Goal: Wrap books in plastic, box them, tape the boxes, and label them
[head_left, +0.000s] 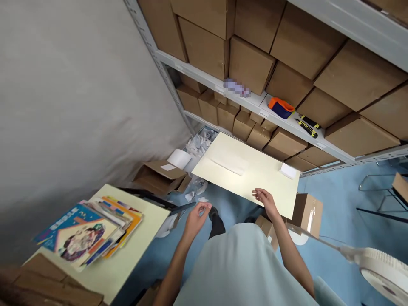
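My left hand (198, 219) hangs over the floor between two tables. Its fingers are curled in against the thumb, and nothing shows in them. Above the near edge of the pale yellow table (219, 146) is my right hand (265, 200), fingers loosely apart and holding nothing. A thin white sheet or strip (228, 165) lies on that table. Toward its right end sits a small white stack or block (287, 171). On the left table (140, 238), magazines and picture books (86, 233) lie in a slanted pile.
Shelves of cardboard boxes (251, 63) rise behind the table. An orange-blue holder (280, 107) and utility knives (307, 127) lie on one shelf. An open carton (159, 176) and crumpled paper (202, 142) sit left. A box (307, 212) and fan (382, 267) stand right.
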Available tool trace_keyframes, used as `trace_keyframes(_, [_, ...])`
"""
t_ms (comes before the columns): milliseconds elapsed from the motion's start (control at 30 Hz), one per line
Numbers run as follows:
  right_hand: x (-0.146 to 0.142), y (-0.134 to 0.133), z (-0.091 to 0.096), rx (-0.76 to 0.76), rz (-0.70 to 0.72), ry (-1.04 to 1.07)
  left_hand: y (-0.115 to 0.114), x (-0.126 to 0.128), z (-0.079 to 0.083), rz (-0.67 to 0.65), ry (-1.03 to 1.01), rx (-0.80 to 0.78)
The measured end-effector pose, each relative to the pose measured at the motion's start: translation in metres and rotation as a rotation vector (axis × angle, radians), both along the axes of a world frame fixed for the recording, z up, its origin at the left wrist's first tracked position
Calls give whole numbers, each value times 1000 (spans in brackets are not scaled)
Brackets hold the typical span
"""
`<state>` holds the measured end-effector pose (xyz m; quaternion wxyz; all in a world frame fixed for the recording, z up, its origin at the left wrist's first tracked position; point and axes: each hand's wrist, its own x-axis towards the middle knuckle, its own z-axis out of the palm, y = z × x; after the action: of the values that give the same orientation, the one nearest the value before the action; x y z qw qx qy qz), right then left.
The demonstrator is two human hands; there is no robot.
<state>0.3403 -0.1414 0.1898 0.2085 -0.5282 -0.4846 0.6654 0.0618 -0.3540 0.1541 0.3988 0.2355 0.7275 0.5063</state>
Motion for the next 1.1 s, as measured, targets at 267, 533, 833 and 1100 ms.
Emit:
trace_keyframes(267, [10, -6, 12, 51, -237, -26, 59, 9, -21, -261, -153, 35])
trace_keyframes(533, [123, -22, 5, 80, -631, -4, 149, 90, -7, -717, -107, 41])
trace_keyframes(833, [295, -95, -102, -164, -1256, 41, 194, 287, -38, -1419, -69, -99])
trace_keyframes(1100, [355, -199, -243, -738, -1706, 10, 216, 435, -194, -1655, 73, -526])
